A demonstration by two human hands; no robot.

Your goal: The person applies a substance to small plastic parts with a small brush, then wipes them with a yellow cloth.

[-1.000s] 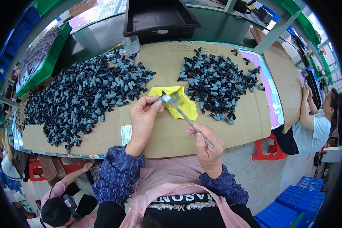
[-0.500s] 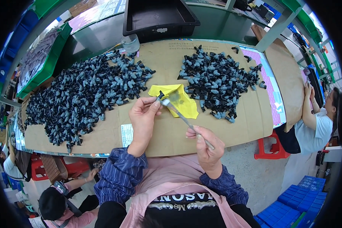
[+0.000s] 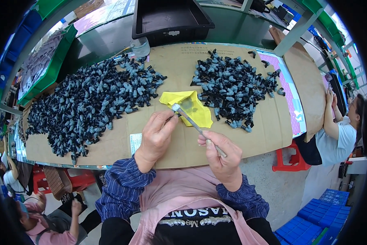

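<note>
My left hand (image 3: 155,132) is closed in a pinch around a small black plastic part, now mostly hidden by the fingertips. Its thumb and forefinger are at the near left edge of a yellow cloth (image 3: 202,116), which carries a dark smudge. In my right hand (image 3: 222,154) is a thin brush (image 3: 192,122), slanting up to the left. The pale bristle end meets the part at my left fingertips. Big heaps of small black and grey plastic parts lie on both sides, a larger left heap (image 3: 93,96) and a smaller right heap (image 3: 230,87).
Brown cardboard (image 3: 171,151) covers the table. A clear plastic cup (image 3: 140,47) and a black bin (image 3: 171,30) stand at the back. A green-edged tray (image 3: 48,77) is at far left. Co-workers sit at right (image 3: 338,130) and lower left (image 3: 48,224), near red stools (image 3: 290,158).
My left hand has turned and drawn slightly nearer, so the black part is now mostly covered. The brush tip has shifted a little up and left. The lower-left co-worker has changed posture.
</note>
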